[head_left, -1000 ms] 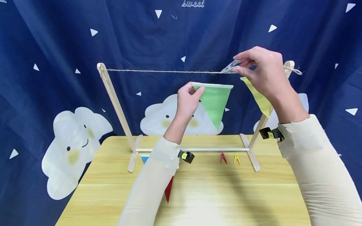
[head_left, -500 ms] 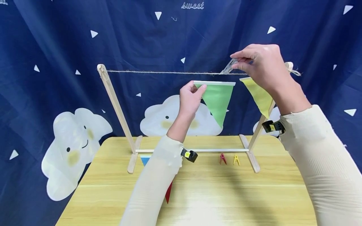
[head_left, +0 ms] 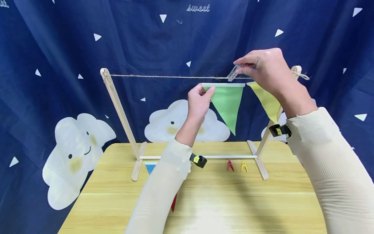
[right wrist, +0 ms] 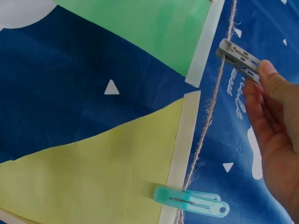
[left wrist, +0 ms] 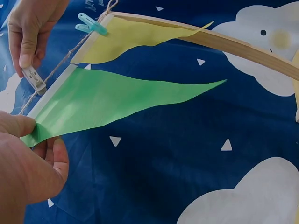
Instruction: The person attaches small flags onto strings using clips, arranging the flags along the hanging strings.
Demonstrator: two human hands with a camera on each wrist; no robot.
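Note:
My left hand [head_left: 199, 101] pinches the upper left corner of a green triangular flag [head_left: 228, 101], whose white top edge lies just below the string [head_left: 163, 76]. My right hand [head_left: 264, 70] pinches a grey clothespin [head_left: 233, 73] by its handle end. In the right wrist view, the tip of the grey clothespin [right wrist: 236, 56] sits at the twine, beside the green flag's white edge and apart from it. A yellow flag [right wrist: 117, 163] hangs right of the green one, fixed to the string by a teal clothespin [right wrist: 191, 201].
A wooden frame with a left post [head_left: 119, 112] carries the string. On the wooden table [head_left: 233, 201] lie a red clothespin [head_left: 230, 165], a yellow clothespin [head_left: 244, 166], a blue flag [head_left: 150, 167] and a red flag [head_left: 173, 204], both partly behind my left sleeve.
My left hand has brought the green flag slightly up and right, its top edge now nearly level. My right hand has shifted a little left, tilting the grey clothespin steeper at the string.

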